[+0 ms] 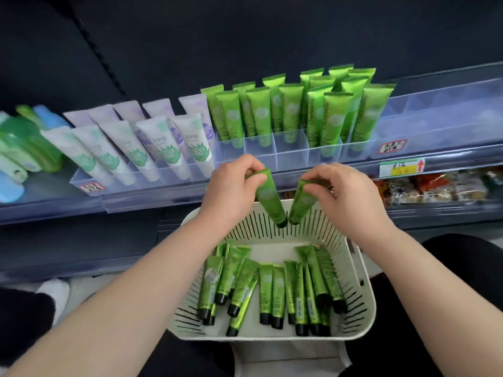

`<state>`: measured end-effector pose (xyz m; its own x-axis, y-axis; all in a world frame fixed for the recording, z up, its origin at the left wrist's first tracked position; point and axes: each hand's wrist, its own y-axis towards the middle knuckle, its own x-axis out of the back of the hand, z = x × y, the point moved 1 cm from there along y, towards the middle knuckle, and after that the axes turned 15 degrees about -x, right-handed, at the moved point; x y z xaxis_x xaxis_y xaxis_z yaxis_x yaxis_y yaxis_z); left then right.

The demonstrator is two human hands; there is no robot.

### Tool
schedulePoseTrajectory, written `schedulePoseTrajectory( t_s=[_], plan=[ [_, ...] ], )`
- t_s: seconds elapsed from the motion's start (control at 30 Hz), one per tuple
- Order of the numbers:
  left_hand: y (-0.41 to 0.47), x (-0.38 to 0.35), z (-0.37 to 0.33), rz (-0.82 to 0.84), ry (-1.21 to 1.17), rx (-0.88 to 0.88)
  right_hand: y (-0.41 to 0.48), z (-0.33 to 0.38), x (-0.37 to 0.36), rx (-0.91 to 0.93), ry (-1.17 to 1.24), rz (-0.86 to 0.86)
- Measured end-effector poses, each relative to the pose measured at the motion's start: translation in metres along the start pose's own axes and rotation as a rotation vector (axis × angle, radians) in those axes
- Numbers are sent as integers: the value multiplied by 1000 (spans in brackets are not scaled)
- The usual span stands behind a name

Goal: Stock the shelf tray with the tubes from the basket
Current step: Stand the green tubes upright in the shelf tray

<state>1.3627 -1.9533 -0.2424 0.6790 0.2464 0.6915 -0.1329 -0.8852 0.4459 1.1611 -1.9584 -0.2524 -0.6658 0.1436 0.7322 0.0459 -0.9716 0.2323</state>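
Note:
A white slotted basket (362,270) in front of me holds several green tubes (277,289) with black caps, lying flat. My left hand (231,189) pinches the crimped end of one green tube (269,200), which hangs cap down over the basket's far rim. My right hand (343,191) pinches a second green tube (302,202) the same way; the two caps almost touch. Just beyond both hands, the clear divided shelf tray (291,153) holds several upright green tubes (288,110).
Left of the green tubes, a second clear tray holds white and lilac tubes (141,140). Green and blue bottles (30,142) stand at the far left. To the right the tray compartments (441,118) hold nothing. Packaged snacks (435,189) lie on the shelf below.

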Motion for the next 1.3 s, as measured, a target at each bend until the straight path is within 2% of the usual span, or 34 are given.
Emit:
schedulePoseTrajectory(
  t_s=[0.17, 0.3, 0.7, 0.83, 1.1, 1.3],
  plan=[
    [59, 25, -41, -163, 42, -114, 28, 14, 38, 43, 31, -154],
    [99, 30, -56, -223, 167, -156, 43, 19, 54, 42, 11, -192],
    [140, -18, -28, 27, 356, -79, 52, 6, 60, 40, -41, -131],
    [138, -19, -24, 23, 358, -89, 56, 8, 61, 51, -41, -151],
    [122, 5, -31, -107, 376, -155, 67, 34, 57, 103, -40, -180],
    [91, 14, -26, -39, 377, -160, 91, 62, 51, 147, -62, -273]
  ],
)
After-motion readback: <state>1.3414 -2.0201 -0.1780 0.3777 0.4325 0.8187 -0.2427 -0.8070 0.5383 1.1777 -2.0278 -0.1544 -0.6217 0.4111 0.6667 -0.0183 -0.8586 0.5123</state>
